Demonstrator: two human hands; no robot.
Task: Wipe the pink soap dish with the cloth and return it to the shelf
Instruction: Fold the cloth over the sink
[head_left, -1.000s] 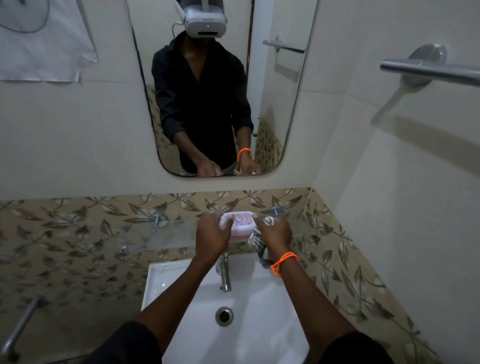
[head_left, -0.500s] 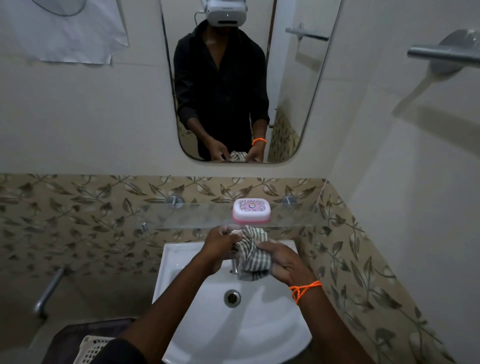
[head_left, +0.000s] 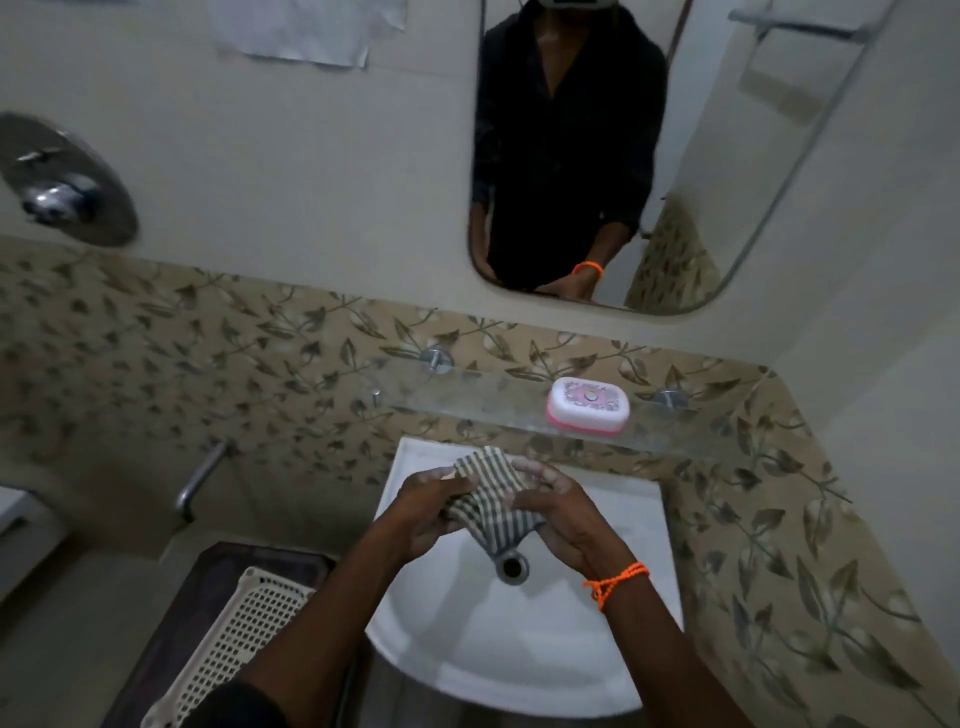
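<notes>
Pink soap dish (head_left: 588, 412) sits lid-on, flat on the glass shelf (head_left: 467, 410), toward its right end, between the two round metal mounts and set back from the shelf's near edge. Nothing touches it. Shelf left of the dish is bare glass.

Both hands are well below the shelf, over the far half of the white sink (head_left: 519, 649). Left hand (head_left: 423, 512) and right hand (head_left: 563, 512) hold the striped cloth (head_left: 488, 506) bunched between them, fingers curled round it from either side. A corner of the cloth hangs down toward the drain (head_left: 512, 566). Orange thread band (head_left: 615, 582) on the right wrist.

Compared with half a second ago: dish unmoved on the shelf, hands holding the cloth much as before. Camera has tilted and swung left, so a round wall fitting (head_left: 67, 182) at far left and more of the white lattice basket (head_left: 234, 639) at near left are now in view. One second ago both hands were up at the shelf on the dish.

Hard to make out: sink tap is hidden behind cloth and hands. Mirror (head_left: 623, 156) is cut off at the top edge; its reflection shows a dark-shirted torso and the banded wrist, hands cropped by its lower rim. Glass shelf edges are faint against the leaf-pattern tiles. Slight motion blur at left.
</notes>
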